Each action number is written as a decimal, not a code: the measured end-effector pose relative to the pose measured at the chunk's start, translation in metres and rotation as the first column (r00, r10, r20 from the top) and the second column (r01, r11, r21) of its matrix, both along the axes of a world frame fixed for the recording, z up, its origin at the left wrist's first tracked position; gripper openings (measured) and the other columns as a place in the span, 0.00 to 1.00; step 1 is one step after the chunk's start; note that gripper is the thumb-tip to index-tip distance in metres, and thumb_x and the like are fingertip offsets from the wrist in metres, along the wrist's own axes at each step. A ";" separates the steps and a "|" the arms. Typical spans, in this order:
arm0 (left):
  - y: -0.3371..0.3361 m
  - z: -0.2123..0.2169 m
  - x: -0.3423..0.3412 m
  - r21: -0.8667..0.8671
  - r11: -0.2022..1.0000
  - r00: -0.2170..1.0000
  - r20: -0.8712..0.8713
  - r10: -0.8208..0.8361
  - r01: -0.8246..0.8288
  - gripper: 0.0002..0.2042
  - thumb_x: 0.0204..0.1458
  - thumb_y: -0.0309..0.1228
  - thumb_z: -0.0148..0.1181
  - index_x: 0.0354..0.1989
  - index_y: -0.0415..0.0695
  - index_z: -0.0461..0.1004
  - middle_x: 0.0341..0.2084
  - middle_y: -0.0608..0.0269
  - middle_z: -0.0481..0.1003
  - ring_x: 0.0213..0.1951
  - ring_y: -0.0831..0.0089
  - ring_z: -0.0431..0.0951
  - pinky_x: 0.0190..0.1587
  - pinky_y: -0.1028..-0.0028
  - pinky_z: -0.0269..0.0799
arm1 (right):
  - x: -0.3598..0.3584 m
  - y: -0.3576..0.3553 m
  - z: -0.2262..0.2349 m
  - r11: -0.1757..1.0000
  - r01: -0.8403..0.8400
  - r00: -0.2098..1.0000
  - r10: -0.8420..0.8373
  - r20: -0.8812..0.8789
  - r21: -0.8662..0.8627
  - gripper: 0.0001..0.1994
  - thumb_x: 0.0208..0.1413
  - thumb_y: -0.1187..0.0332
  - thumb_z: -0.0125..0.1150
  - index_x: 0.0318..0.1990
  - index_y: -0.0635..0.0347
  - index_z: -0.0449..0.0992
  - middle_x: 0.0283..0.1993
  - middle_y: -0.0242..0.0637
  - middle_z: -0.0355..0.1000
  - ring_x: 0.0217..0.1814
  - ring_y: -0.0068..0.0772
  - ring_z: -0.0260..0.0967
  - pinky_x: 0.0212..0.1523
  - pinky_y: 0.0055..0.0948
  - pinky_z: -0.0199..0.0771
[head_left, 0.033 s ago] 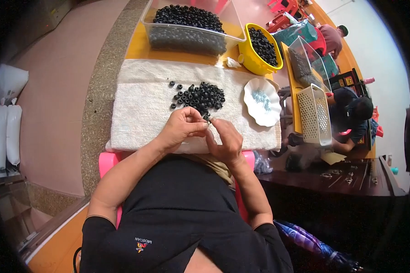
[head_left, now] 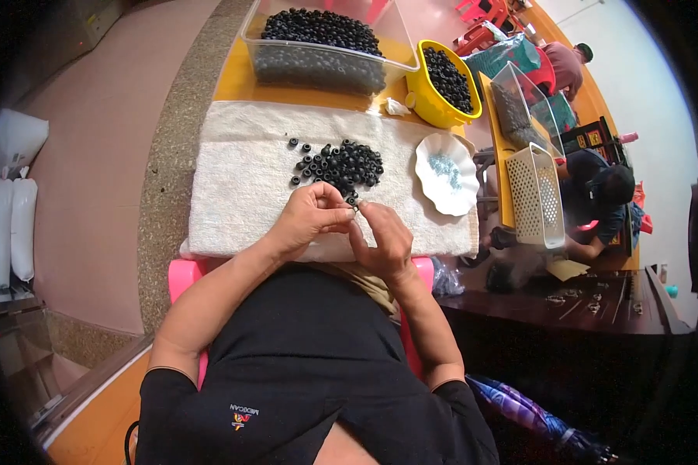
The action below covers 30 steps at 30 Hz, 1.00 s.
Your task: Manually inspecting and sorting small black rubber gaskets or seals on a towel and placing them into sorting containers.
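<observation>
Left hand (head_left: pixel 309 219) and right hand (head_left: pixel 389 240), fingertips pinched, hold a tiny part (head_left: pixel 355 208) beside black pieces (head_left: pixel 355 161) on a towel (head_left: pixel 240 182).

The left hand (head_left: pixel 306 218) and the right hand (head_left: pixel 388 242) are being held close together, their fingertips (head_left: pixel 347 215) being posed nearly tip to tip, any contact being too small to be made out. On the nearer side of that meeting point, the left thumb (head_left: pixel 335 219) is being pinched toward the left index finger (head_left: pixel 331 194). The right index finger (head_left: pixel 375 216) is being pointed up and leftward, with the right thumb (head_left: pixel 359 242) being set beside it. The left forearm (head_left: pixel 213 302) is being slanted up and rightward from a bent left elbow (head_left: pixel 169 353), while the right forearm (head_left: pixel 428 322) is being angled up and leftward, more steeply
</observation>
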<state>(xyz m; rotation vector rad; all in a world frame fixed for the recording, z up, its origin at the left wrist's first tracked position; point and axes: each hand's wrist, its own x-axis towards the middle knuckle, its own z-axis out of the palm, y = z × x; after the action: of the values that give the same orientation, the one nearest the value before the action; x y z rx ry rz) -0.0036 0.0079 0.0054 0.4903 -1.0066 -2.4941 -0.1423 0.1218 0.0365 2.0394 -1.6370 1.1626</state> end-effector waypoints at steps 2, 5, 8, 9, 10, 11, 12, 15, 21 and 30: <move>0.000 -0.001 0.000 -0.034 0.999 1.000 -0.006 0.010 -0.010 0.08 0.53 0.21 0.64 0.35 0.40 0.69 0.30 0.63 0.75 0.33 0.76 0.79 0.39 0.74 0.80 | 0.001 -0.001 -0.003 1.000 0.010 1.000 -0.010 -0.021 -0.008 0.20 0.44 0.80 0.66 0.48 0.69 0.73 0.39 0.49 0.76 0.39 0.49 0.77 0.40 0.38 0.80; 0.001 -0.004 -0.001 -0.080 0.997 1.000 0.022 0.017 -0.015 0.08 0.52 0.21 0.64 0.34 0.40 0.70 0.30 0.64 0.75 0.33 0.77 0.78 0.38 0.76 0.79 | 0.000 -0.003 -0.010 0.999 0.032 0.998 -0.033 -0.049 -0.027 0.22 0.42 0.80 0.69 0.48 0.68 0.72 0.40 0.48 0.76 0.39 0.50 0.77 0.40 0.38 0.80; 0.001 -0.006 0.000 -0.095 0.995 0.999 0.040 0.026 -0.022 0.08 0.52 0.21 0.65 0.33 0.41 0.70 0.29 0.64 0.75 0.31 0.78 0.78 0.36 0.79 0.78 | 0.002 -0.004 -0.011 0.998 0.047 0.997 -0.049 -0.059 -0.037 0.24 0.40 0.80 0.71 0.48 0.67 0.72 0.40 0.47 0.77 0.40 0.49 0.77 0.39 0.37 0.80; 0.001 -0.003 0.000 -0.094 0.995 0.999 0.040 0.025 -0.021 0.08 0.52 0.21 0.65 0.33 0.41 0.70 0.29 0.64 0.75 0.31 0.78 0.78 0.36 0.79 0.78 | 0.002 -0.004 -0.011 0.998 0.054 0.996 -0.056 -0.064 -0.035 0.23 0.40 0.81 0.71 0.48 0.67 0.72 0.40 0.47 0.76 0.40 0.50 0.77 0.39 0.37 0.80; 0.000 0.001 0.001 -0.095 0.995 0.999 0.047 0.017 -0.013 0.08 0.52 0.21 0.65 0.33 0.41 0.70 0.28 0.64 0.75 0.30 0.79 0.77 0.35 0.79 0.78 | 0.002 -0.005 -0.011 0.998 0.055 0.996 -0.057 -0.064 -0.034 0.23 0.40 0.81 0.71 0.48 0.67 0.72 0.40 0.47 0.76 0.40 0.50 0.77 0.39 0.37 0.80; 0.000 0.003 0.002 -0.096 0.995 0.998 0.054 0.010 -0.005 0.08 0.52 0.20 0.65 0.33 0.41 0.70 0.28 0.64 0.76 0.29 0.79 0.77 0.35 0.80 0.77 | 0.002 -0.006 -0.011 0.998 0.038 0.997 -0.041 -0.060 -0.043 0.22 0.42 0.80 0.69 0.47 0.68 0.72 0.39 0.47 0.76 0.39 0.50 0.77 0.40 0.38 0.81; 0.000 0.003 0.002 -0.097 0.995 0.999 0.054 0.010 -0.004 0.08 0.52 0.20 0.65 0.33 0.41 0.70 0.28 0.64 0.76 0.29 0.79 0.77 0.35 0.80 0.77 | 0.002 -0.007 -0.010 0.998 0.020 0.998 -0.023 -0.057 -0.053 0.20 0.44 0.80 0.67 0.47 0.69 0.71 0.39 0.47 0.76 0.38 0.50 0.77 0.41 0.39 0.81; 0.001 -0.001 0.002 -0.121 0.993 0.998 0.062 0.002 0.006 0.07 0.52 0.21 0.64 0.33 0.40 0.70 0.28 0.63 0.76 0.28 0.78 0.77 0.35 0.80 0.77 | 0.002 -0.006 -0.010 1.000 -0.022 0.998 0.020 -0.060 -0.022 0.19 0.43 0.80 0.67 0.46 0.68 0.72 0.38 0.47 0.76 0.38 0.50 0.77 0.41 0.40 0.81; 0.001 -0.002 0.001 -0.090 0.996 1.000 0.010 0.009 -0.008 0.06 0.54 0.22 0.63 0.34 0.40 0.70 0.29 0.63 0.76 0.30 0.78 0.77 0.37 0.78 0.78 | 0.002 -0.007 -0.006 0.999 0.018 0.993 -0.022 0.115 0.041 0.19 0.41 0.80 0.69 0.44 0.65 0.74 0.37 0.45 0.76 0.36 0.46 0.76 0.37 0.36 0.78; -0.001 0.001 0.002 -0.026 1.000 1.000 0.017 0.004 -0.003 0.05 0.57 0.27 0.61 0.38 0.42 0.72 0.34 0.68 0.75 0.37 0.80 0.76 0.42 0.76 0.77 | 0.000 -0.009 -0.006 0.998 0.012 0.970 -0.027 0.241 0.062 0.22 0.40 0.80 0.72 0.46 0.64 0.74 0.37 0.44 0.76 0.36 0.41 0.76 0.37 0.32 0.77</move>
<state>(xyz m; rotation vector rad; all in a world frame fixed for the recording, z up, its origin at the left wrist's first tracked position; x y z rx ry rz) -0.0017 0.0069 0.0063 0.5051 -1.0424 -2.4746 -0.1427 0.1127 0.0301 1.9759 -1.8188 1.4189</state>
